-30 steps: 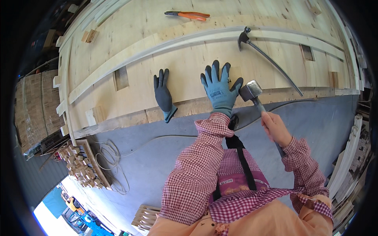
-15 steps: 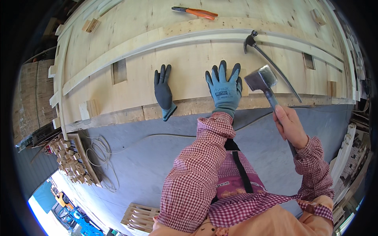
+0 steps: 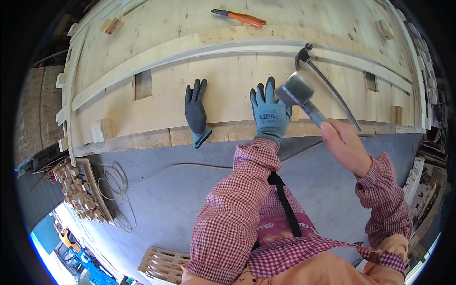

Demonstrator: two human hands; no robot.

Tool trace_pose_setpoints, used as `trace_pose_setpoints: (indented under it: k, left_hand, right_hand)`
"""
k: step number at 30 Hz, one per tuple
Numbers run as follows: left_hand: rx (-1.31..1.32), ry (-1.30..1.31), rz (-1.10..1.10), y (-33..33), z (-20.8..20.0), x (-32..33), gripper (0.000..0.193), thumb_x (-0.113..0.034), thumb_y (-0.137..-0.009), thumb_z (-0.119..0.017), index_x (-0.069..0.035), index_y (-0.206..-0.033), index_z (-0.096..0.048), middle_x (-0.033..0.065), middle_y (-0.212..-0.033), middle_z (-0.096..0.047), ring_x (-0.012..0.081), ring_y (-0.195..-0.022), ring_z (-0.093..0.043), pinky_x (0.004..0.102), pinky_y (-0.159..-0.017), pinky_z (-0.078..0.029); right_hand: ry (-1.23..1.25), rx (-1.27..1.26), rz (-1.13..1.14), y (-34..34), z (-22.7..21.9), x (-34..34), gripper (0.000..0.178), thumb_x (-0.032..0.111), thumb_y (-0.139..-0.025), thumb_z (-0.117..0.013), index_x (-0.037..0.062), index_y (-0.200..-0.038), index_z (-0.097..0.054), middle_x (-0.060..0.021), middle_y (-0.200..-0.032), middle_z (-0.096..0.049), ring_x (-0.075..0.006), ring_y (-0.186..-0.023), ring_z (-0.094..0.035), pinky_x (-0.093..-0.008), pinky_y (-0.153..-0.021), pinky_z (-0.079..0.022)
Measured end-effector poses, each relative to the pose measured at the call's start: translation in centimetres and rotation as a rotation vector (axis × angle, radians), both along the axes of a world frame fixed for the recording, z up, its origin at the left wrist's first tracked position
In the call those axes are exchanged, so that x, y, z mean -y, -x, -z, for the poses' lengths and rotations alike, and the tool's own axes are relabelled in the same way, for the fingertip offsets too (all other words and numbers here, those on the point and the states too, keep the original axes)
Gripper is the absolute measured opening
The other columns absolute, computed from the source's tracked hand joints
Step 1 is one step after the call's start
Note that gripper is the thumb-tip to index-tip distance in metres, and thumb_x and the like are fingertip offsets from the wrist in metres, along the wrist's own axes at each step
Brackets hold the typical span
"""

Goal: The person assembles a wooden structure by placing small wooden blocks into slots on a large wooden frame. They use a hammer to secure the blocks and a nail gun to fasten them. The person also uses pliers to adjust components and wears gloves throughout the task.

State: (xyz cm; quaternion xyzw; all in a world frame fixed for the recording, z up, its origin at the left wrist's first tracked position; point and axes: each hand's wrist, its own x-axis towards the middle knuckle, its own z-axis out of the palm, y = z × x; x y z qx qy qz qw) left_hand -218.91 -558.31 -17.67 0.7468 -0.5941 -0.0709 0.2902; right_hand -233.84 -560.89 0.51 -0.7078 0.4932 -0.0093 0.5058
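Observation:
My left hand [image 3: 270, 114], in a blue and dark grey work glove, lies flat with spread fingers near the front edge of a pale wooden panel [image 3: 228, 95]. My bare right hand [image 3: 344, 145] is wrapped round the handle of a block-headed hammer [image 3: 295, 89]. The metal head hangs just right of my gloved fingers and covers part of them. Behind it, a claw hammer [image 3: 332, 87] rests with its head on a raised wooden strip. To the left of my left hand lies a loose work glove [image 3: 195, 113].
Orange-handled pliers [image 3: 240, 17] lie farther back on the panel. Small wooden blocks [image 3: 102, 129] and a long strip [image 3: 166, 60] stand up from it. A cable [image 3: 204, 165] runs over the grey floor to a coil, beside stacked wood pieces [image 3: 80, 192]. A slatted wooden pallet [image 3: 164, 263] is below.
My right hand has swung the block-headed hammer leftward, bringing its head up to my left fingers. My left hand stays on the panel. The whole view has shifted slightly.

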Motion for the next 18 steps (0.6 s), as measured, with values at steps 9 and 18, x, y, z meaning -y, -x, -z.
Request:
trace_pose_setpoints:
  k: [9,18]
  left_hand:
    - [-0.045,0.044,0.031,0.5,-0.4,-0.4,0.03,-0.023,-0.076,-0.063,-0.016,-0.106,-0.062,0.0153,-0.138,-0.034,0.0436,-0.121,-0.035,0.0564,-0.104,-0.024]
    - [-0.028,0.002,0.025,-0.3,0.0,0.1,0.038,-0.025,-0.077,-0.062,-0.02,-0.115,-0.06,0.0146,-0.135,-0.037,0.0425,-0.12,-0.036,0.0558,-0.104,-0.024]
  right_hand:
    - [0.112,-0.142,-0.023,1.3,2.6,1.2,0.041,0.033,-0.094,-0.046,-0.0023,-0.073,-0.046,-0.0111,-0.057,-0.039,-0.0183,-0.053,-0.036,-0.0349,-0.051,-0.034]
    - [0.201,0.042,-0.082,-0.5,-2.1,-0.2,0.041,0.034,-0.094,-0.044,-0.003,-0.077,-0.049,-0.0136,-0.057,-0.043,-0.024,-0.051,-0.042,-0.0353,-0.051,-0.036]
